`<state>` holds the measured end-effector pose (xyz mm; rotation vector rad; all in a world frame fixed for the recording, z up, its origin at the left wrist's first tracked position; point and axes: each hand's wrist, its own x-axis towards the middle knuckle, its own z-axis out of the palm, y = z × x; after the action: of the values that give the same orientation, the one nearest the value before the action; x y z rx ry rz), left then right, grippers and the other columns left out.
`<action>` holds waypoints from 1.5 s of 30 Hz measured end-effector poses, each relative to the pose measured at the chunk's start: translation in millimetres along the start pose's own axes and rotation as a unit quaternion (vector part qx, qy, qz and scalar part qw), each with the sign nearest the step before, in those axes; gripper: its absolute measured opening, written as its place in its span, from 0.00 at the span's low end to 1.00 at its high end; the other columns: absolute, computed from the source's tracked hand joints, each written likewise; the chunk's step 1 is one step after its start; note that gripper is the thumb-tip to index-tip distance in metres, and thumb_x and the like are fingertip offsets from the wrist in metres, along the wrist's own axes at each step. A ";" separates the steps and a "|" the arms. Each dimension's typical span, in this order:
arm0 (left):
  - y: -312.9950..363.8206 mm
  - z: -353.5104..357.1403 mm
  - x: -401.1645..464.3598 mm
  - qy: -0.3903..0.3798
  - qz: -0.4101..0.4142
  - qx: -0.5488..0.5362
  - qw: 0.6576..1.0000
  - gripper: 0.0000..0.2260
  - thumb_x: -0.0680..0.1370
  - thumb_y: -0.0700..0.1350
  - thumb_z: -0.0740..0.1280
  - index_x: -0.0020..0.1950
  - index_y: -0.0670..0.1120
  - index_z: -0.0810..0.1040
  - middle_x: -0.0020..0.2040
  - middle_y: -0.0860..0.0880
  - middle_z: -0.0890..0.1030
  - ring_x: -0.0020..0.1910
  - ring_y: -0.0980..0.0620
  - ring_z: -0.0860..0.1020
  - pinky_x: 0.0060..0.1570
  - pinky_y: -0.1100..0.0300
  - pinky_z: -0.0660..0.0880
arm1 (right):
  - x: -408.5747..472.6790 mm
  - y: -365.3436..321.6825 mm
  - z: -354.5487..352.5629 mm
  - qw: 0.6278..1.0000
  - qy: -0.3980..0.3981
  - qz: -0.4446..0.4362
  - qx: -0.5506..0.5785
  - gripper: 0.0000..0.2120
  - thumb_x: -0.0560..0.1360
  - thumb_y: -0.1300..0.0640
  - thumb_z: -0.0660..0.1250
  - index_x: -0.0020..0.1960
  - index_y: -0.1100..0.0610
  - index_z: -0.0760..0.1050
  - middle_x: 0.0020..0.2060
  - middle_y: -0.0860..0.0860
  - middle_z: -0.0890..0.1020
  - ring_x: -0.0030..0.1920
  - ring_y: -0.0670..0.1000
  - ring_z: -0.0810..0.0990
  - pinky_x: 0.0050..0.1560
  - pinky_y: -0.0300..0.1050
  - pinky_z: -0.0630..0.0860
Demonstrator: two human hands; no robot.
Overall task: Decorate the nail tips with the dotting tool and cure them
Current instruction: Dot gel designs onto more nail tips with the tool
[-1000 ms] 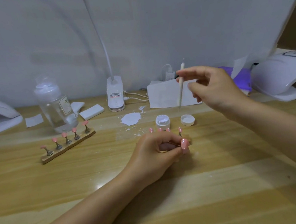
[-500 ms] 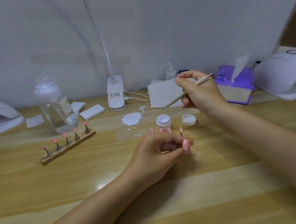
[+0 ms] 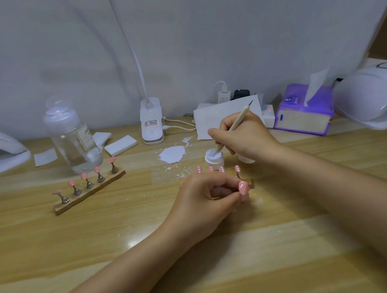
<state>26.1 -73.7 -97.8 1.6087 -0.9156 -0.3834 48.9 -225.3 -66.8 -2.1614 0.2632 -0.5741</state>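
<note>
Our right fingers pinch the dotting tool like a pen. Its long axis leans: the lower tip goes down and toward us into the open white jar, and the upper end points up toward the far right corner of the worktop. We judge that the tip is taking white gel now, though the contact itself is too small to see.

Our left fingers are curled and grip the near stand, which is mostly hidden under the left hand. Above the knuckles we see its pink tips, and they seem to carry white dots already.

The relation that matters is this: the tips on the held stand are just beside the jar, on its near side, so the tool must only lift out and come a little toward us. The right hand is the nearer one for this, and the left only keeps the stand steady.

A second stand with plain pink tips lies well apart toward the left edge. One lamp stands at the far right corner, another at the left edge. Curing is not yet done.
</note>
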 end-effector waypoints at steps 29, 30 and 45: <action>-1.3 -0.8 -0.5 0.010 -0.006 0.040 0.999 0.08 0.72 0.35 0.69 0.37 0.47 0.82 0.35 0.40 0.82 0.29 0.58 0.73 0.36 0.66 0.71 | -89.9 -8.2 -14.5 0.936 0.091 0.048 0.337 0.16 0.61 0.50 0.72 0.27 0.57 0.67 0.17 0.44 0.70 0.21 0.42 0.73 0.35 0.42 0.79; -0.7 -0.6 -0.7 0.010 -0.005 0.042 0.999 0.08 0.72 0.35 0.69 0.37 0.47 0.82 0.35 0.40 0.82 0.29 0.57 0.74 0.36 0.66 0.72 | -92.8 -8.7 -13.3 0.935 0.093 0.040 0.341 0.17 0.60 0.50 0.71 0.27 0.57 0.65 0.17 0.43 0.69 0.20 0.43 0.73 0.36 0.44 0.80; -5.4 0.6 1.7 0.018 -0.016 0.036 0.999 0.08 0.71 0.33 0.70 0.38 0.46 0.83 0.37 0.46 0.84 0.34 0.54 0.79 0.36 0.65 0.77 | -91.0 2.3 -9.4 0.943 0.071 0.019 0.323 0.20 0.70 0.74 0.62 0.26 0.59 0.59 0.16 0.48 0.62 0.16 0.43 0.70 0.26 0.38 0.75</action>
<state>28.6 -75.3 -102.6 1.6928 -0.8858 -0.3451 -35.0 -198.5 -91.7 -1.4796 0.1611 -0.6840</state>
